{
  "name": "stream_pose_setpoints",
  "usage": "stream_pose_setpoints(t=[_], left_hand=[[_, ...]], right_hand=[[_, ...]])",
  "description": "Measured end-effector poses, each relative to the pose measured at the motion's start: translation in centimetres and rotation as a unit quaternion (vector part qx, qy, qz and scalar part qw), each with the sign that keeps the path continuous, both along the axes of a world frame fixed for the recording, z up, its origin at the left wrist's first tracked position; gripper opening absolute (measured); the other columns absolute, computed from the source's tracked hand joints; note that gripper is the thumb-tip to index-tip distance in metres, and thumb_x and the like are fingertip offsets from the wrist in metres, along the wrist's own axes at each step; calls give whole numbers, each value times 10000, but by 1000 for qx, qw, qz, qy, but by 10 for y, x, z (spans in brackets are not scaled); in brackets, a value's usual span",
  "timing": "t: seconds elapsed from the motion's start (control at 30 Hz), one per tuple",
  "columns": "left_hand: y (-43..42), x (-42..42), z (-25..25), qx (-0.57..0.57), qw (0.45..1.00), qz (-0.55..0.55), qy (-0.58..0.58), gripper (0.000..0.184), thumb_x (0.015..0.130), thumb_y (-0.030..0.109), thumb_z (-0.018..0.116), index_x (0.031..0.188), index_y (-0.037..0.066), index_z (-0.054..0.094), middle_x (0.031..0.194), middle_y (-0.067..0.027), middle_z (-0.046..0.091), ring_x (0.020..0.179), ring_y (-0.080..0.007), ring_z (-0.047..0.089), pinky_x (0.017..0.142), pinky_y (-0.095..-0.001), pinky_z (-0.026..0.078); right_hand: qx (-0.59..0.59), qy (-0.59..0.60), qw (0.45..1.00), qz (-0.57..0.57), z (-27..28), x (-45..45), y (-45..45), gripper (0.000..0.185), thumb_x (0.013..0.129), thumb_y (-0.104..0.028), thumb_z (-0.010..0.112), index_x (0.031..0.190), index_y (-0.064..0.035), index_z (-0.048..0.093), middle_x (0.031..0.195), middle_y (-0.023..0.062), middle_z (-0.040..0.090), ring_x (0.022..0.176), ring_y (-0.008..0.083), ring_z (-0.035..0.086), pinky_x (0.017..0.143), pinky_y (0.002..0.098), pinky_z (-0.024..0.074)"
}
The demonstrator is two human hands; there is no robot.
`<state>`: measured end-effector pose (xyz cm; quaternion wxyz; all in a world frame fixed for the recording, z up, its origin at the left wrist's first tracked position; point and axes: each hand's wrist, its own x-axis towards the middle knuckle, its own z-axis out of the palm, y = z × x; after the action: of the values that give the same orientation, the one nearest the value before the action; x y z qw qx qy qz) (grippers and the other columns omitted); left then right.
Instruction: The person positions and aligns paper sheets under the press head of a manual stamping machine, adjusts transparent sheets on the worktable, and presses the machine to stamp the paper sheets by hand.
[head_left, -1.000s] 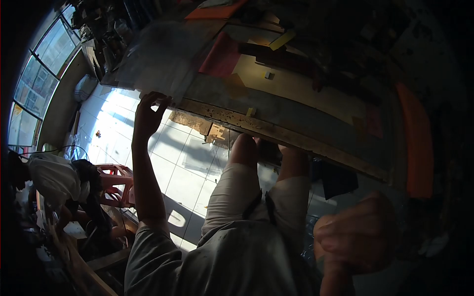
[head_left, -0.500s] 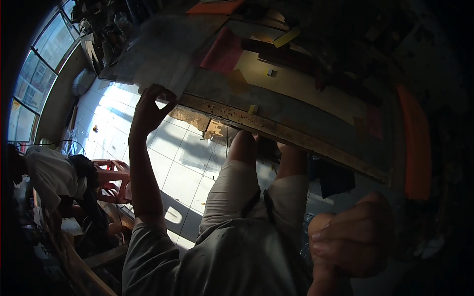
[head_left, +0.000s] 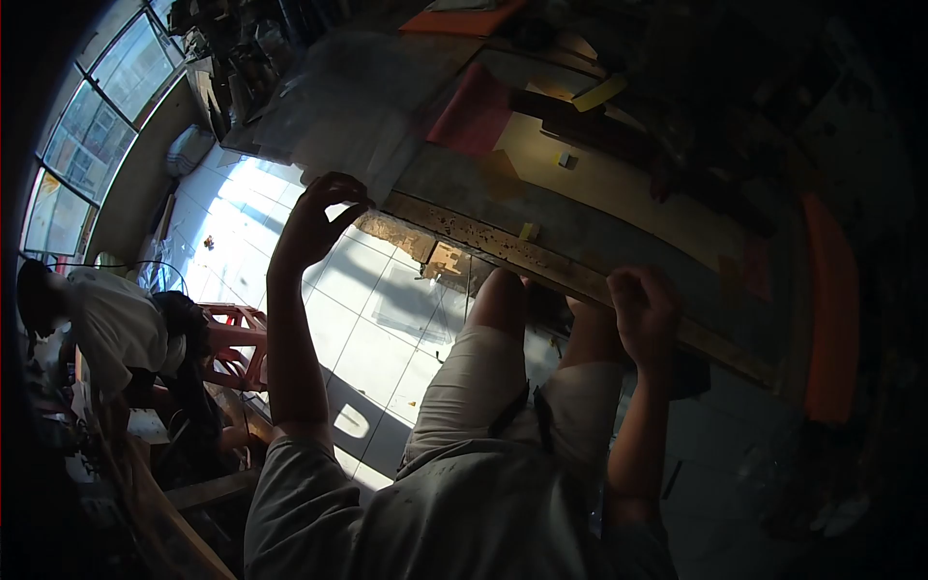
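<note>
My left hand [head_left: 329, 220] is raised at the left end of the table's wooden front edge [head_left: 464, 228], thumb and forefinger pinched together. Its fingertips meet beside the lower edge of a hazy, see-through sheet [head_left: 333, 111]; what they hold, if anything, is too small to make out. My right hand [head_left: 646, 314] is at the same wooden edge, further right, with its fingers curled closed. Whatever might be inside that hand is hidden. Beyond the edge, a pale yellow sheet [head_left: 619, 184] and a red piece [head_left: 471, 111] lie on the dark tabletop.
Small yellow blocks [head_left: 529, 231] and a yellow strip [head_left: 599, 93] are on the table. An orange panel [head_left: 829, 309] stands at the right end. A person in a white shirt [head_left: 121, 324] bends at the left beside a pink stool [head_left: 235, 343]. Sunlit tiles [head_left: 333, 319] cover the floor.
My right hand has moved from low near the camera forward to the table's front edge. The left hand keeps its pinch by the sheet. The whole view has shifted slightly.
</note>
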<state>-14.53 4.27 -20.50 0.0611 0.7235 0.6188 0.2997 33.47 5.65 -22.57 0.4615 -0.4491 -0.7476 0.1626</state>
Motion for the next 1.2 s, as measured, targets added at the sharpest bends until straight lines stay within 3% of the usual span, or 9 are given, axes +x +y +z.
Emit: stream_pose_setpoints(t=[0.2, 0.3, 0.53, 0.63, 0.7, 0.87, 0.97, 1.13, 1.2], left_hand=[[7, 2, 3, -46, 997, 14, -67, 107, 973, 63, 797, 1079, 53, 795, 1151, -60, 724, 1153, -231, 699, 997, -369, 569], [10, -1, 2, -2, 1000, -4, -7, 70, 970, 75, 786, 1025, 33, 774, 1111, -81, 708, 1126, -265, 710, 967, -399, 575], [25, -18, 6, -81, 989, 26, -121, 177, 1029, 195, 771, 1077, 25, 777, 1160, -96, 723, 1048, -235, 740, 929, -384, 582], [38, -41, 10, -38, 980, 129, -144, 250, 1039, 246, 757, 1207, 63, 779, 1222, -106, 720, 1162, -259, 690, 1004, -389, 552], [45, -72, 3, 159, 963, 214, 46, 317, 978, 298, 824, 1193, 69, 776, 1257, -135, 716, 1177, -334, 700, 977, -450, 561], [46, -151, -30, 109, 869, 453, 167, 761, 945, 643, 753, 1362, 10, 695, 1390, -182, 669, 1285, -401, 647, 1052, -533, 537], [32, -145, -23, 61, 897, 432, 71, 758, 957, 656, 730, 1370, 21, 696, 1309, -175, 711, 1206, -372, 696, 1005, -520, 561], [29, -143, -31, 175, 890, 407, 112, 617, 928, 511, 835, 1301, 29, 742, 1183, -159, 753, 1027, -350, 762, 849, -460, 612], [29, -141, -31, 179, 884, 412, 132, 607, 942, 507, 828, 1329, 49, 732, 1232, -145, 746, 1075, -332, 755, 901, -452, 606]], right_hand=[[17, -39, 999, 16, 1, 3, -4, 201, 955, -219, 822, 950, -38, 736, 875, 108, 703, 836, 301, 680, 775, 427, 528], [43, -46, 998, 17, 2, 2, -4, 194, 938, -214, 825, 943, -42, 735, 847, 101, 690, 816, 304, 663, 757, 430, 518], [50, -26, 998, 27, 1, 1, -4, 163, 916, -180, 826, 932, -48, 732, 819, 98, 670, 805, 306, 652, 746, 432, 506], [46, -26, 998, 28, 2, 1, -4, 155, 921, -175, 822, 931, -50, 731, 822, 93, 674, 806, 305, 653, 752, 434, 509], [51, -31, 998, 25, 4, 0, -5, 152, 925, -174, 820, 930, -51, 731, 827, 93, 675, 806, 305, 654, 755, 434, 511], [54, -35, 998, 24, 1, 2, -4, 149, 936, -173, 812, 938, -51, 726, 847, 99, 682, 824, 305, 664, 759, 432, 519], [42, -29, 998, 26, 2, 0, -5, 148, 939, -169, 810, 946, -49, 724, 860, 101, 687, 835, 309, 669, 766, 434, 523], [33, -30, 999, 24, 2, -1, -6, 139, 940, -153, 804, 950, -42, 721, 876, 107, 691, 842, 318, 672, 775, 440, 528], [35, -37, 998, 23, 4, 0, -6, 135, 940, -147, 802, 951, -40, 721, 879, 110, 691, 845, 323, 672, 777, 442, 529]])
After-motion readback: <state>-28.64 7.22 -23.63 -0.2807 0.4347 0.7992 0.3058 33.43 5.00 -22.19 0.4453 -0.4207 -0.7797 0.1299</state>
